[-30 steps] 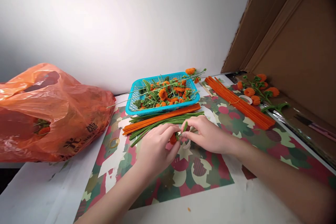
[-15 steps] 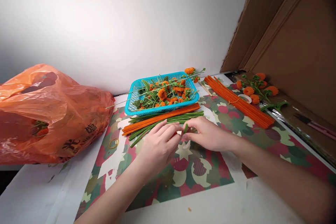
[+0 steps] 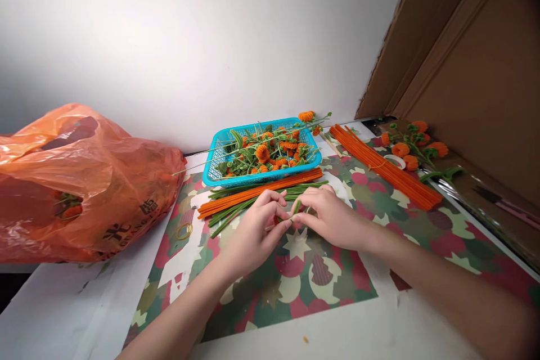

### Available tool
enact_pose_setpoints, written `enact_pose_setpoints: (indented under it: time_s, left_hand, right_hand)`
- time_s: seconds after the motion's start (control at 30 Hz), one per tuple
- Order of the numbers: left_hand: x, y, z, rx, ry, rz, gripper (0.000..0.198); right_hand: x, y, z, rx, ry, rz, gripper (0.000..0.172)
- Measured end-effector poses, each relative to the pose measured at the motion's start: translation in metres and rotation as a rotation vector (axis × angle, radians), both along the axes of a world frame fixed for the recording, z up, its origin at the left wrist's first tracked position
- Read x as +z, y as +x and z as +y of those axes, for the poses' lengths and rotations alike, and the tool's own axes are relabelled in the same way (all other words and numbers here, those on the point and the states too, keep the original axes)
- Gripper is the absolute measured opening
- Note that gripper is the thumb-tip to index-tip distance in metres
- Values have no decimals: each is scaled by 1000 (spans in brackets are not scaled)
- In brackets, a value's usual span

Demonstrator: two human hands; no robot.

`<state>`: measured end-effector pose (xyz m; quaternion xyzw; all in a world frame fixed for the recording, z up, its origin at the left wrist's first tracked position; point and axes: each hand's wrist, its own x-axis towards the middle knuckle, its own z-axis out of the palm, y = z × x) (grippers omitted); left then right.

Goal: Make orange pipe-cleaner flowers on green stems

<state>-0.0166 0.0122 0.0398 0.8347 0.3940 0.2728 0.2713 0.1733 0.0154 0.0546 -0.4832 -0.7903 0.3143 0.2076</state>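
Note:
My left hand (image 3: 255,232) and my right hand (image 3: 333,216) meet over the patterned mat (image 3: 320,270). Between their pinched fingertips sits a small orange and green pipe-cleaner piece (image 3: 291,214), mostly hidden by the fingers; a short green tip pokes up at the right thumb. Both hands are closed on it. Just behind the hands lie loose green and orange pipe cleaners (image 3: 253,194).
A blue basket (image 3: 217,149) of orange pipe-cleaner flowers stands behind. A bundle of orange pipe cleaners (image 3: 379,163) and finished flowers (image 3: 411,146) lie at the right by cardboard. An orange plastic bag (image 3: 80,180) fills the left. A rubber band (image 3: 184,230) lies on the mat.
The left fingers have shifted around the small piece, curling in closer. Both hands have stayed at the same spot on the mat.

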Motion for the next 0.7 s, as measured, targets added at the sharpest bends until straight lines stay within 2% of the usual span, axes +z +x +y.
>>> enact_pose_setpoints:
  time_s: [0.13,0.3,0.4,0.5,0.6,0.7]
  left_hand:
    - [5,1,0,63,-302,-209,18]
    - [8,-1,6,-31,-821,-321,23]
    - [9,-3,7,-66,-937,-345,23]
    - [11,0,3,-2,-790,-315,25]
    - [12,5,-5,127,-418,-247,23]
    - [10,6,-11,162,-62,-111,16]
  right_hand:
    - [-1,9,6,112,55,126,10]
    - [-8,14,12,228,184,202,11]
    - [-11,14,13,214,154,281,9]
    - [-12,12,11,111,36,313,9]
    - [-13,8,6,-13,-61,291,12]
    - [-13,3,3,-82,-85,231,14]
